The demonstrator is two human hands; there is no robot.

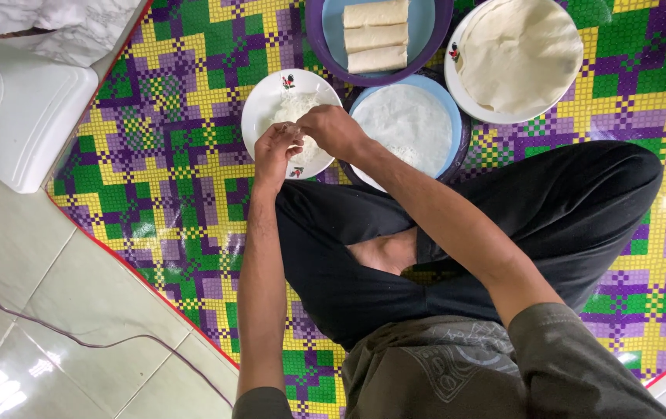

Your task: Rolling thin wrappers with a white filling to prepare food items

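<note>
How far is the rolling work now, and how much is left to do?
Done: three finished rolls lie side by side in the purple bowl. In hand: the left hand and right hand meet over the small white plate, working a wrapper with white filling. Left: a stack of flat wrappers waits on the big white plate, and the blue bowl holds more white filling.

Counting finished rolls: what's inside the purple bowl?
Three pale rolls lie side by side on a blue plate inside the purple bowl. Their filling is hidden by wrappers.
</note>
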